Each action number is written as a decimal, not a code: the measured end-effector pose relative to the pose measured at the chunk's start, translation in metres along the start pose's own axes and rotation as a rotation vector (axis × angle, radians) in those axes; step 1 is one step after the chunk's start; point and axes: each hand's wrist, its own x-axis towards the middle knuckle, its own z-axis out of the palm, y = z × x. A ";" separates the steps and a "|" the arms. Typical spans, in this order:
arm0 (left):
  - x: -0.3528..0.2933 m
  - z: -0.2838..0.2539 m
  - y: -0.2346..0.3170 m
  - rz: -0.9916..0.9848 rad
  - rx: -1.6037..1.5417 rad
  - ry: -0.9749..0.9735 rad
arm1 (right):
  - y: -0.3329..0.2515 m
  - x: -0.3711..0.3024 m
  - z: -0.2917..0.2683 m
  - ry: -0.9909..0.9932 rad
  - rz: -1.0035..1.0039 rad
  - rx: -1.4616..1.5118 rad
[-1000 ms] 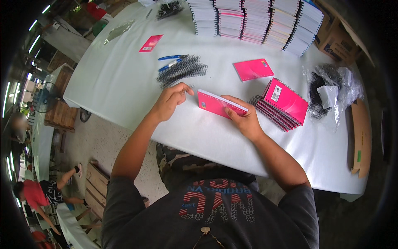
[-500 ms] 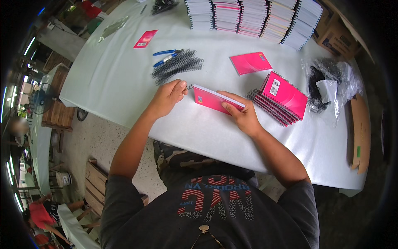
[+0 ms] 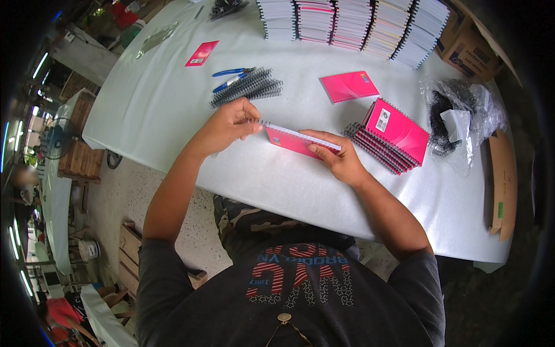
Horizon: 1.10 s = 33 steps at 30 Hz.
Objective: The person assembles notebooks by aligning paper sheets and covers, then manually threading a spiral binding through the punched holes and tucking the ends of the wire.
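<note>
A pink notebook (image 3: 284, 140) is tilted in front of me above the table's near side, its white page edge turned up. My right hand (image 3: 342, 162) grips its right end, thumb on the pink cover. At its left corner my left hand (image 3: 232, 126) has its fingers pinched on a dark spiral coil (image 3: 263, 122) that enters the edge holes. Just beyond my left hand lies a heap of loose dark coils (image 3: 250, 85), with blue-handled pliers (image 3: 226, 72) beside it. Right of my right hand stands a stack of pink spiral-bound notebooks (image 3: 399, 132).
Another pink notebook (image 3: 350, 88) lies further back, and a pink cover sheet (image 3: 202, 54) at the far left. Tall stacks of bound books (image 3: 352, 23) line the back. Clear plastic bags with dark coils (image 3: 462, 115) and cardboard (image 3: 502, 185) lie at right.
My left hand has turned and its fingers have shifted along the coil at the notebook's corner. The notebook tilts slightly more, with the coil now along its edge. My right hand stays in place.
</note>
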 end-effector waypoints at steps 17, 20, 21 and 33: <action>-0.016 0.009 0.029 0.491 0.953 0.078 | 0.004 -0.006 0.011 0.021 -0.004 -0.029; -0.016 0.006 0.024 0.429 0.978 0.003 | -0.001 -0.006 0.015 0.010 -0.047 -0.093; -0.014 0.005 0.018 0.416 1.000 0.038 | 0.001 -0.007 0.012 0.011 -0.055 -0.104; -0.020 0.016 0.008 -0.179 -0.574 -0.182 | 0.001 -0.007 0.007 0.059 0.006 -0.073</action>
